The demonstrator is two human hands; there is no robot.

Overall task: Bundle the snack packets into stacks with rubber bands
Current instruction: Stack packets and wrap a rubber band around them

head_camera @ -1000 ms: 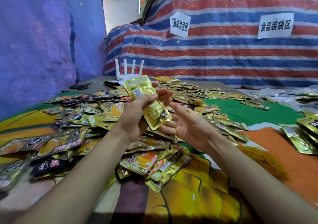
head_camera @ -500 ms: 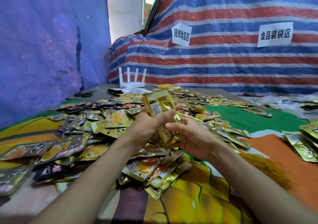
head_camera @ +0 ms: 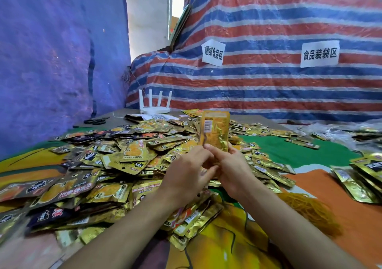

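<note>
A small stack of gold snack packets (head_camera: pixel 215 131) stands upright in the middle of the view, barcode side toward me. My left hand (head_camera: pixel 187 174) and my right hand (head_camera: pixel 232 169) both grip its lower end, fingers curled round it from either side. A big heap of loose gold and black packets (head_camera: pixel 107 165) covers the table to the left and behind my hands. A mound of orange-brown rubber bands (head_camera: pixel 308 208) lies just right of my right forearm. I cannot see a band on the held stack.
More gold packets (head_camera: pixel 363 175) lie at the right edge. A white router (head_camera: pixel 155 105) and black scissors (head_camera: pixel 96 121) sit at the table's far left. Clear plastic bags (head_camera: pixel 339 128) lie far right. A striped tarp with two paper signs (head_camera: pixel 319 54) backs the table.
The held stack has turned from tilted to upright. My right hand has closed onto its lower end beside my left. The view has tilted up.
</note>
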